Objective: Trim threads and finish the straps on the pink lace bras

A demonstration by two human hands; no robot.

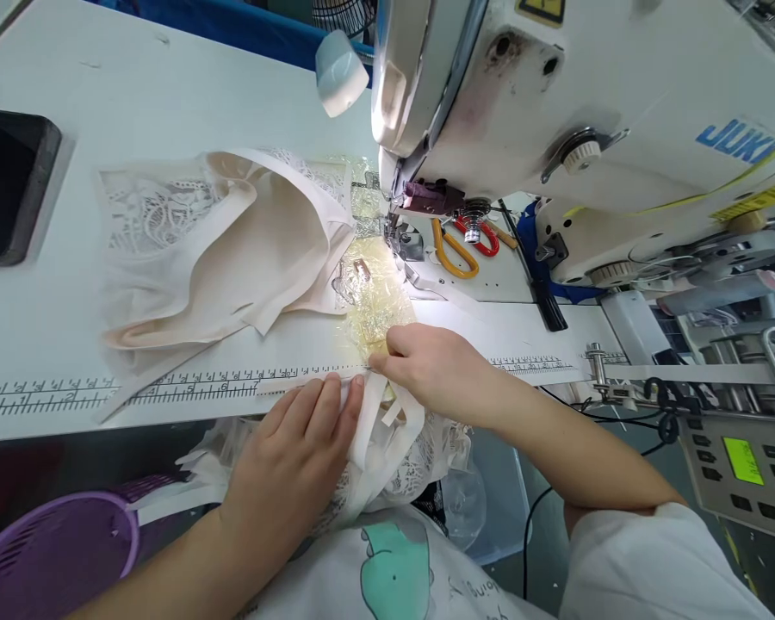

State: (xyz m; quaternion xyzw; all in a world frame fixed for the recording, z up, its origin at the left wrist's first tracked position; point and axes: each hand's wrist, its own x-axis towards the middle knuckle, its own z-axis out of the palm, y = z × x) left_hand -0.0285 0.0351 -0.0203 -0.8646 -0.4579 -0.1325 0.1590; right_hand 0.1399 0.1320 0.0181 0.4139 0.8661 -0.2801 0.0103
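Note:
My left hand (303, 448) lies at the table's front edge, its fingers pressed together on the end of a white fabric strip (362, 435). Against it, my right hand (432, 370) pinches the same strip between thumb and forefinger. Folds of the strip hang over white lace fabric (413, 469) in my lap. A cream bra piece (264, 241) with lace panels rests on the table, left of the sewing machine's presser foot (404, 237). Yellowish clear tape (378, 297) covers the machine bed between the foot and my hands.
A white sewing machine (594, 103) looms at the right. Yellow and red scissor handles (455, 250) and a black brush (546, 301) lie behind its needle. A printed ruler (187, 392) runs along the front edge. A phone (9, 185) lies left; a purple basket (58, 551) stands below.

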